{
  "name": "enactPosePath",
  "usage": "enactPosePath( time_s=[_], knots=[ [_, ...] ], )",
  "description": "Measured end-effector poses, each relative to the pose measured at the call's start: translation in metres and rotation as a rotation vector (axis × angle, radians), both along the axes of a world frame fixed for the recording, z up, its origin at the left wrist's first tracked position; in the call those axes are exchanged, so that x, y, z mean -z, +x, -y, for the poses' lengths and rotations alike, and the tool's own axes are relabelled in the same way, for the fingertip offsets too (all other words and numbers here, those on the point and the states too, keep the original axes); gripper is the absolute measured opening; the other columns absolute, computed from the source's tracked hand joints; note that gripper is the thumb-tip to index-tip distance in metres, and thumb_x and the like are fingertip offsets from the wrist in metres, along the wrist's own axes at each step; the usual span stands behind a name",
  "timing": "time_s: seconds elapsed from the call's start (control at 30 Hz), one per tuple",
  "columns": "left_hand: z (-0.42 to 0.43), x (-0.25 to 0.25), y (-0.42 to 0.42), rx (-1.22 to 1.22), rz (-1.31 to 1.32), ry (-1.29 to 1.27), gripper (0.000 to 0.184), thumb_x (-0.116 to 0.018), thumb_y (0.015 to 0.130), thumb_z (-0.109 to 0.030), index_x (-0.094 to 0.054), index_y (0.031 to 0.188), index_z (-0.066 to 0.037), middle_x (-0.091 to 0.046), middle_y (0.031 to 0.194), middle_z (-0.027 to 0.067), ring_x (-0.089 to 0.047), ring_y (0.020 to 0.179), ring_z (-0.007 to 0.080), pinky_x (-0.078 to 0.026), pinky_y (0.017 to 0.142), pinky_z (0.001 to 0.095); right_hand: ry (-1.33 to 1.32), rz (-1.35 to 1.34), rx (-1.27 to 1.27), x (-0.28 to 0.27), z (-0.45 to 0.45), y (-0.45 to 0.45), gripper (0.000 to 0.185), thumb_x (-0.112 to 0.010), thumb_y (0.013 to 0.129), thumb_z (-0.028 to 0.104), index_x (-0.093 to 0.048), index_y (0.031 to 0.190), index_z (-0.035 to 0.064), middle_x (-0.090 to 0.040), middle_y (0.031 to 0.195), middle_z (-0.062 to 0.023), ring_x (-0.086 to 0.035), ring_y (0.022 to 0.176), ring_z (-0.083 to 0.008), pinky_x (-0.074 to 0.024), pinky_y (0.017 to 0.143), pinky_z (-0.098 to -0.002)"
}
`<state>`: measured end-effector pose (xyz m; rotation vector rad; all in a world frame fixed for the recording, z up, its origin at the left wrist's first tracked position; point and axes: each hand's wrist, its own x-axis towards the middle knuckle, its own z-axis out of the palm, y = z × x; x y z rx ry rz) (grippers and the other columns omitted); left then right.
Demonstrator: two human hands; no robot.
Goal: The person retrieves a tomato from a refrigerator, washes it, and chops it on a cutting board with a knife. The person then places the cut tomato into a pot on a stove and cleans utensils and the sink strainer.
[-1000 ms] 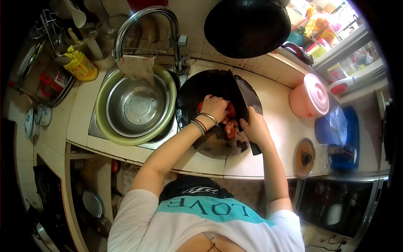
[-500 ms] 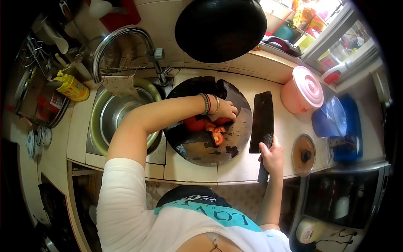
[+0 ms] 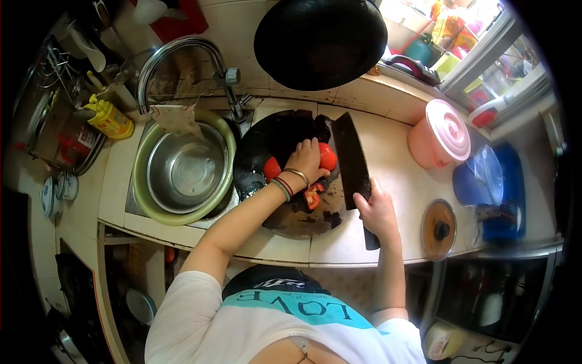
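Left hand [image 3: 306, 161] curled on tomato [image 3: 328, 158] — glossy, red, partly hidden; right hand [image 3: 379, 212] clamped on dark cleaver [image 3: 351, 155] — handle [image 3: 371, 240] half covered.

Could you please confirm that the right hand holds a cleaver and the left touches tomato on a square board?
The board is round, not square, as the head view shows; the right hand does hold the cleaver and the left hand touches tomato.

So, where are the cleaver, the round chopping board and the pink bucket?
Cleaver [image 3: 351, 161], head view: middle of the blade.
Chopping board [image 3: 301, 225], head view: bare part of its top.
Pink bucket [image 3: 425, 145], head view: its side wall.
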<state>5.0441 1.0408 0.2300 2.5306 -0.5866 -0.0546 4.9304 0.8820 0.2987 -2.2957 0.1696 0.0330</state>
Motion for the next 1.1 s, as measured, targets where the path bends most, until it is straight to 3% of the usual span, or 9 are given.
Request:
enactPosePath(
  time_s=[0.27, 0.47, 0.57, 0.67, 0.87, 0.97, 1.03, 1.07, 1.1],
  knots=[
    [-0.005, 0.008, -0.005, -0.042, 0.062, -0.106, 0.046, -0.072, 0.063, -0.025, -0.050, 0.092, 0.003, -0.051, 0.094, 0.0181, -0.048, 0.093, 0.0333, -0.041, 0.082, 0.0368, -0.377, 0.125, -0.290, -0.012, 0.000, 0.010, 0.025, -0.056, 0.072, 0.009, -0.041, 0.088, -0.0017, -0.054, 0.070, -0.0227, -0.054, 0.068, -0.0390, -0.0437, 0.061, -0.0439],
    [-0.003, 0.007, -0.005, -0.063, 0.030, -0.114, 0.043, -0.072, 0.062, -0.022, -0.052, 0.091, 0.004, -0.052, 0.092, 0.0179, -0.049, 0.092, 0.0333, -0.041, 0.082, 0.0364, -0.547, 0.018, -0.365, -0.021, -0.011, 0.018, 0.023, -0.052, 0.074, 0.010, -0.037, 0.086, -0.0037, -0.055, 0.067, -0.0235, -0.055, 0.066, -0.0399, -0.0448, 0.060, -0.0448],
    [-0.001, 0.007, -0.004, -0.067, -0.002, -0.120, 0.043, -0.072, 0.061, -0.019, -0.052, 0.090, 0.004, -0.052, 0.093, 0.0178, -0.049, 0.092, 0.0336, -0.041, 0.082, 0.0366, -0.532, -0.131, -0.351, -0.022, -0.023, 0.038, 0.023, -0.052, 0.074, 0.011, -0.038, 0.085, -0.0050, -0.054, 0.073, -0.0257, -0.053, 0.073, -0.0421, -0.0428, 0.065, -0.0453],
    [0.001, 0.009, -0.005, -0.071, 0.017, -0.128, 0.042, -0.072, 0.060, -0.018, -0.052, 0.090, 0.003, -0.052, 0.092, 0.0176, -0.049, 0.092, 0.0337, -0.041, 0.082, 0.0369, -0.465, -0.024, -0.391, 0.017, -0.026, 0.076, 0.023, -0.051, 0.074, 0.010, -0.038, 0.085, -0.0054, -0.054, 0.072, -0.0255, -0.053, 0.071, -0.0422, -0.0428, 0.064, -0.0462],
    [0.001, 0.010, -0.002, -0.090, 0.031, -0.120, 0.041, -0.072, 0.060, -0.017, -0.051, 0.089, 0.003, -0.050, 0.092, 0.0188, -0.049, 0.092, 0.0343, -0.042, 0.082, 0.0373, -0.438, 0.080, -0.315, 0.020, -0.022, 0.072, 0.024, -0.055, 0.073, 0.012, -0.041, 0.084, -0.0039, -0.055, 0.068, -0.0238, -0.053, 0.069, -0.0410, -0.0432, 0.061, -0.0441],
    [-0.002, 0.003, 0.002, -0.068, -0.004, -0.070, 0.067, -0.075, 0.057, -0.024, -0.044, 0.107, 0.006, -0.044, 0.110, 0.0209, -0.043, 0.103, 0.0361, -0.039, 0.087, 0.0368, -0.331, 0.143, -0.235, 0.003, -0.015, 0.057, 0.026, -0.056, 0.073, 0.015, -0.044, 0.088, -0.0018, -0.056, 0.068, -0.0244, -0.056, 0.070, -0.0395, -0.0440, 0.062, -0.0455],
    [0.000, 0.000, 0.003, -0.055, -0.049, -0.062, 0.087, -0.076, 0.055, -0.032, -0.034, 0.122, 0.003, -0.033, 0.126, 0.0206, -0.036, 0.112, 0.0365, -0.035, 0.092, 0.0383, -0.124, 0.069, -0.144, -0.017, -0.007, 0.048, 0.027, -0.057, 0.074, 0.014, -0.047, 0.093, -0.0017, -0.056, 0.065, -0.0216, -0.057, 0.057, -0.0323, -0.0447, 0.053, -0.0377],
    [0.002, 0.000, 0.004, 0.009, 0.006, -0.048, 0.086, -0.076, 0.055, -0.034, -0.035, 0.122, -0.001, -0.033, 0.127, 0.0199, -0.036, 0.112, 0.0359, -0.035, 0.092, 0.0394, 0.014, 0.026, -0.101, -0.022, -0.001, 0.043, 0.027, -0.057, 0.074, 0.013, -0.047, 0.094, -0.0022, -0.056, 0.063, -0.0203, -0.057, 0.052, -0.0282, -0.0445, 0.050, -0.0343],
    [0.004, -0.001, 0.006, 0.074, 0.064, -0.033, 0.084, -0.075, 0.055, -0.035, -0.036, 0.123, -0.004, -0.032, 0.127, 0.0192, -0.035, 0.113, 0.0353, -0.035, 0.091, 0.0404, 0.139, 0.014, -0.063, -0.018, 0.009, 0.041, 0.026, -0.057, 0.076, 0.013, -0.047, 0.094, -0.0024, -0.056, 0.062, -0.0147, -0.054, 0.046, -0.0180, -0.0433, 0.046, -0.0287]
  ],
)
